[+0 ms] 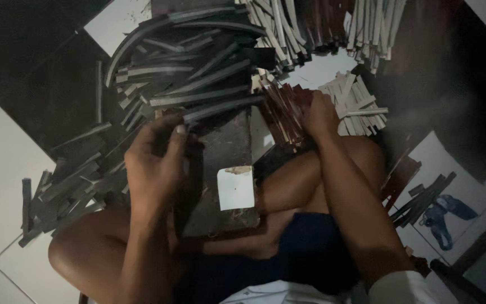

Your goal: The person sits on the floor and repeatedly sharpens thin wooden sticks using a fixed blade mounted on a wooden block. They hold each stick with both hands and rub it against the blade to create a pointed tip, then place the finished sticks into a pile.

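I sit cross-legged on a tiled floor among piles of cut strips. My left hand (156,160) pinches the near end of a grey strip (220,107) at the edge of a big heap of long grey strips (192,62). My right hand (319,115) rests fingers-down on a fan of thin dark reddish strips (285,112), beside a small pile of pale strips (355,101). Whether the right hand grips anything is hidden. A dark flat board (226,169) lies in front of my legs with a small white card (236,188) on it.
More short grey strips (57,197) are scattered on the floor at the left. Bundles of pale strips (322,28) lie at the top. A blue pair of scissors (442,217) lies on a white tile at the right, next to some dark strips (423,197).
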The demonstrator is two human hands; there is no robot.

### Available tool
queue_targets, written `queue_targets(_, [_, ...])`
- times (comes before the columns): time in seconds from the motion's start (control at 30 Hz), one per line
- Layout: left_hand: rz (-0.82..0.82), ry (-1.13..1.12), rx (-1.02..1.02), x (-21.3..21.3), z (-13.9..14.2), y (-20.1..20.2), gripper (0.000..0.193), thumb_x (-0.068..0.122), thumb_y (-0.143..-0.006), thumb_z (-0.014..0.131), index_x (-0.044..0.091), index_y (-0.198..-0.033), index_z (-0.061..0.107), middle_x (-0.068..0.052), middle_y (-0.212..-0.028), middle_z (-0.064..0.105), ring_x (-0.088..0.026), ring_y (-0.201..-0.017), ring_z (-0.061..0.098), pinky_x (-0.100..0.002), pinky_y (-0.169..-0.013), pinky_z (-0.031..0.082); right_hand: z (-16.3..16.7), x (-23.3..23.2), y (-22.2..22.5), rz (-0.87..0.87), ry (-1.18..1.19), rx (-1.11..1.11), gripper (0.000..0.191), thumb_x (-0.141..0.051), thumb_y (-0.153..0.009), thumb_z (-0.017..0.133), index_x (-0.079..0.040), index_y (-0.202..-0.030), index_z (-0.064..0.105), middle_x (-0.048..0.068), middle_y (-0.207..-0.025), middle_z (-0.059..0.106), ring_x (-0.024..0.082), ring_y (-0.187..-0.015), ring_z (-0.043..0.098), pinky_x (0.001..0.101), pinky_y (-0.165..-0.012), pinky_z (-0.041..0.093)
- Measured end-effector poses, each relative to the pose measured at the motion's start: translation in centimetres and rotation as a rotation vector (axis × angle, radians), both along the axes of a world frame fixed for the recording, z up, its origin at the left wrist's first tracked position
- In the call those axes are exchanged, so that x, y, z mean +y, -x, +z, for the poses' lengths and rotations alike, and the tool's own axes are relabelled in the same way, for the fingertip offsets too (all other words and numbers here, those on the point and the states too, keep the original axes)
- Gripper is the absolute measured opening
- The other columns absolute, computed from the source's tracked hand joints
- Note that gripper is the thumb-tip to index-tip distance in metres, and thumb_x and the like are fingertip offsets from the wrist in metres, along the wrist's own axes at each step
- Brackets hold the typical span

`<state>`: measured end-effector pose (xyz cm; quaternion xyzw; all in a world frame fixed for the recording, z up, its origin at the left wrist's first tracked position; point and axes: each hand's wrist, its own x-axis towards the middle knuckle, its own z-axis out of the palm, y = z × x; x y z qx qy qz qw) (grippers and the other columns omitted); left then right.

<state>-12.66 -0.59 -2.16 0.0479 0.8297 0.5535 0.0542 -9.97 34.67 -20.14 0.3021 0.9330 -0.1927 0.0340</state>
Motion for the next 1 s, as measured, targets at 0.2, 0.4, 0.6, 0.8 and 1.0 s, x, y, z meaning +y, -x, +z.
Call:
queue_targets(0.2, [0.084, 0.107, 0.13, 1.1, -0.5, -1.3, 0.021, 0.011, -0.101, 0.074, -0.002, -0.118, 0.071, -0.015, -0.11, 0.076, -0.02, -0.1, 0.073, -0.034, -0.088, 0.058, -0.2, 1.2, -0.5, -0.104, 0.032, -0.007, 0.029, -0.019, -0.089, 0.071, -0.003, -0.113, 0.066, 0.021, -0.118, 0.067, 0.042, -0.113, 0.061, 0.0538, -0.089, 0.051])
queue_targets(0.4, [0.078, -0.5, -0.251, -2.3, 1.1, -6.6, 0.021, 0.003, -0.096, 0.073, 0.0, -0.116, 0.067, -0.012, -0.09, 0.068, -0.018, -0.076, 0.064, -0.031, -0.059, 0.051, -0.2, 1.7, -1.9, -0.039, 0.065, 0.169, 0.022, -0.012, -0.098, 0.062, -0.004, -0.119, 0.065, 0.024, -0.11, 0.067, 0.044, -0.105, 0.063, 0.0532, -0.087, 0.051])
queue_targets(0.6, [0.1, 0.265, -0.431, -3.8, 0.6, -8.5, 0.025, 0.009, -0.088, 0.076, 0.003, -0.112, 0.074, -0.01, -0.097, 0.077, -0.017, -0.089, 0.074, -0.032, -0.074, 0.059, 4.1, 0.1, -3.4, 0.129, 0.195, 0.672, 0.017, -0.014, -0.105, 0.059, -0.001, -0.115, 0.062, 0.022, -0.107, 0.068, 0.04, -0.101, 0.067, 0.0432, -0.086, 0.052])
queue_targets(0.8, [-0.051, 0.218, 0.212, -6.3, -0.7, -9.7, 0.026, 0.005, -0.088, 0.075, -0.002, -0.113, 0.07, -0.019, -0.103, 0.072, -0.03, -0.088, 0.072, -0.036, -0.072, 0.058, 14.4, -7.9, -8.2, 0.188, 0.533, 0.291, 0.025, -0.026, -0.107, 0.059, -0.005, -0.12, 0.065, 0.005, -0.094, 0.069, 0.013, -0.083, 0.062, 0.0299, -0.074, 0.05])
queue_targets(1.0, [-0.015, 0.123, 0.249, -9.3, -2.7, -9.6, 0.024, 0.007, -0.087, 0.079, 0.002, -0.11, 0.073, -0.016, -0.104, 0.063, -0.028, -0.081, 0.066, -0.035, -0.067, 0.054, 19.3, -18.9, -8.9, 0.403, 0.778, 0.019, 0.019, -0.017, -0.094, 0.067, -0.004, -0.108, 0.068, 0.002, -0.086, 0.071, 0.008, -0.065, 0.063, 0.0241, -0.053, 0.052])
